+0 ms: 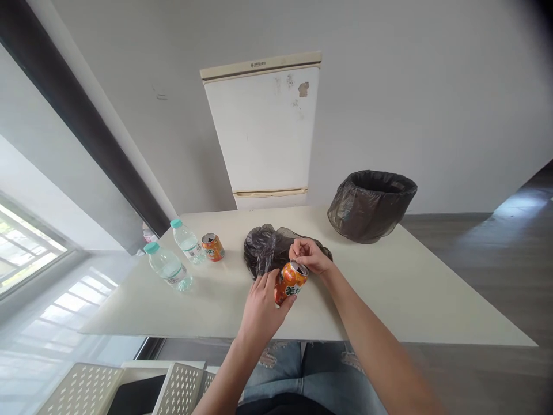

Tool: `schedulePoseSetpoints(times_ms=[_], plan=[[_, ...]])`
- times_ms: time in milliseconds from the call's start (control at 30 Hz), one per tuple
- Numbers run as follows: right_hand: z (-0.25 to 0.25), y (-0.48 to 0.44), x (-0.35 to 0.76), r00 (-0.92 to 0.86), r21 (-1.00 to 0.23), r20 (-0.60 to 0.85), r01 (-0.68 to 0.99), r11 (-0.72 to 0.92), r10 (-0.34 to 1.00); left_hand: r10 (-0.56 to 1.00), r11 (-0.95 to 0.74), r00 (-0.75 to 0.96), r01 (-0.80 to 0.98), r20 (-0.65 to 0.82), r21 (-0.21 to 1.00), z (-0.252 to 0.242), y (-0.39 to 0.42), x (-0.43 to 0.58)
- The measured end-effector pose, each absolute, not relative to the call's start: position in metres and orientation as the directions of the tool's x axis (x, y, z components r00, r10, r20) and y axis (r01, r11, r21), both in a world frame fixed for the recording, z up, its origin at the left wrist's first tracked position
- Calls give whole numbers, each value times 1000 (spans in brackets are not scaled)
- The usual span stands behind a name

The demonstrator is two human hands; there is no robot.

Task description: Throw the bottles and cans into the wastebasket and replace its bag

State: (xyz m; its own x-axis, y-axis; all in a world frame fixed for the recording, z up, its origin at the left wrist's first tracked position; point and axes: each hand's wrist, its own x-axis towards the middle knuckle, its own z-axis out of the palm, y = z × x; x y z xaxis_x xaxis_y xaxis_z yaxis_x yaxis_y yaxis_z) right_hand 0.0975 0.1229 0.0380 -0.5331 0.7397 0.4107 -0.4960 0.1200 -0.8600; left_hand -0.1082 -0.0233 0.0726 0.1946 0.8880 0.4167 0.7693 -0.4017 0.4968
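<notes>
My left hand (264,302) is wrapped round an orange soda can (290,281), which tilts a little over the table. The can's top faces up, with a dark opening in it. Over the rim, my right hand (310,256) has its fingers curled and closed, thumb near the can's top. Whatever those fingers may pinch is too small to make out. Just behind the can lies a crumpled black plastic bag (260,245), partly hidden by both hands.
On the table's (389,288) left stand two clear bottles with green caps, one nearer (169,268) and one farther (188,242). Beside them is another orange can (212,248). A bin lined with a black bag (367,210) stands back right. Behind the table is a white fridge (263,132).
</notes>
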Motion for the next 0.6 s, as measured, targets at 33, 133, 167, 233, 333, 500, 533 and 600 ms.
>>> schedulePoseSetpoints(times_ms=[33, 133, 167, 233, 333, 500, 533, 600], plan=[[38, 122, 96, -545, -862, 412, -492, 119, 730, 895, -394, 202, 774, 397, 495, 70, -22, -109], [37, 120, 93, -569, -864, 419, -489, 119, 707, 895, -402, 223, 779, 386, 481, 68, -23, -111], [37, 119, 93, -572, -863, 423, -491, 121, 703, 888, -414, 231, 778, 397, 473, 70, -24, -112], [38, 119, 92, -560, -853, 438, -507, 128, 703, 868, -445, 243, 767, 433, 462, 76, -29, -116], [39, 119, 94, -513, -826, 460, -547, 137, 725, 845, -461, 203, 746, 495, 481, 91, -36, -129], [40, 122, 98, -469, -816, 435, -566, 116, 769, 802, -264, -172, 757, 572, 598, 102, -23, -178], [40, 122, 98, -470, -817, 432, -566, 113, 770, 782, -209, -260, 746, 566, 632, 98, -17, -191], [39, 122, 97, -475, -820, 426, -562, 107, 770, 753, -107, -399, 710, 523, 696, 83, -1, -215]])
